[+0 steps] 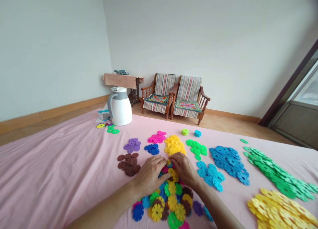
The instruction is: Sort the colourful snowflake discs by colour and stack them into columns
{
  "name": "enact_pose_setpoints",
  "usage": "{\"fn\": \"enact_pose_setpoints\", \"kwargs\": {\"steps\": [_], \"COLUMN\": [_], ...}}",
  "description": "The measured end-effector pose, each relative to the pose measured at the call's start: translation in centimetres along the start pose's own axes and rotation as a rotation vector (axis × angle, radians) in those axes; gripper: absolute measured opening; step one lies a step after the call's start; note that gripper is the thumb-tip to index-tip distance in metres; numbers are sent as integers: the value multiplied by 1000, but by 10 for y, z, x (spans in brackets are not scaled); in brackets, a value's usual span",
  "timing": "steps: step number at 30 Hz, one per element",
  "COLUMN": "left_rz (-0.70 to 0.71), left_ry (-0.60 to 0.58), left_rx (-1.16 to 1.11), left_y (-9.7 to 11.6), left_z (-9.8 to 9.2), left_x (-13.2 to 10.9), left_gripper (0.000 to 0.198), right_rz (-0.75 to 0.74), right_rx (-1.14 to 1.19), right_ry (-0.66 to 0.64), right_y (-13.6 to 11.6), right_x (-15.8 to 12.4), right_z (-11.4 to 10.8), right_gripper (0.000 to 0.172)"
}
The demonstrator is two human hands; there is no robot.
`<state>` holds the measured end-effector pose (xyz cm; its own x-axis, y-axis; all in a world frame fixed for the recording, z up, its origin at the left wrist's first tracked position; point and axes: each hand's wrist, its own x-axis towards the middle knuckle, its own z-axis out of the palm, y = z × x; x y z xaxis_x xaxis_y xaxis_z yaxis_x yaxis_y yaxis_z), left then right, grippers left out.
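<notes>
Both hands rest on a joined patch of many-coloured plastic snowflake discs (pixel 171 202) on the pink cloth (pixel 62 169). My left hand (pixel 150 174) lies palm down on its far edge, fingers curled together at the tips. My right hand (pixel 185 167) meets it, fingertips pinched on a yellow disc (pixel 169 161) at the patch's far end. Sorted piles lie just beyond: brown (pixel 129 163), purple (pixel 132 144), dark blue (pixel 152 148), pink (pixel 157 137) and yellow (pixel 174 144).
More piles lie to the right: green (pixel 197 147), light blue (pixel 230 161), a long green heap (pixel 278 174) and a yellow heap (pixel 280 210). A white jug (pixel 120 105) stands at the cloth's far side. Two wooden armchairs (pixel 175 96) stand by the wall.
</notes>
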<state>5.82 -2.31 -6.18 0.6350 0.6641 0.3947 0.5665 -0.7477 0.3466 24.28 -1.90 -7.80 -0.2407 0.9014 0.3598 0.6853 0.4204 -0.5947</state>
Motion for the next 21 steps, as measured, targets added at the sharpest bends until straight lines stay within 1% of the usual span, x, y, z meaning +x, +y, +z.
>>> {"fn": "enact_pose_setpoints", "kwargs": {"steps": [7,11,15,18,21], "left_rz": [2,0,-5,-11,-48], "left_ry": [-27,-24,-38,-40,-11], "left_rx": [16,6,0,-25,-90], "left_y": [-1,-2,-1,0,0], "left_z": [2,5,3,1,1], "left_x": [-4,-5,-5,-5,-4], "left_gripper": [36,37,37,36,32], "right_rz": [15,26,29,55,97], "right_rx": [-163,-186,-177,-163,-151], "right_ry": [29,40,47,75,97], "right_y": [13,18,23,23,15], "right_x": [9,17,25,26,19], "right_z": [1,0,-3,-2,1], "right_gripper": [29,30,29,30,25]}}
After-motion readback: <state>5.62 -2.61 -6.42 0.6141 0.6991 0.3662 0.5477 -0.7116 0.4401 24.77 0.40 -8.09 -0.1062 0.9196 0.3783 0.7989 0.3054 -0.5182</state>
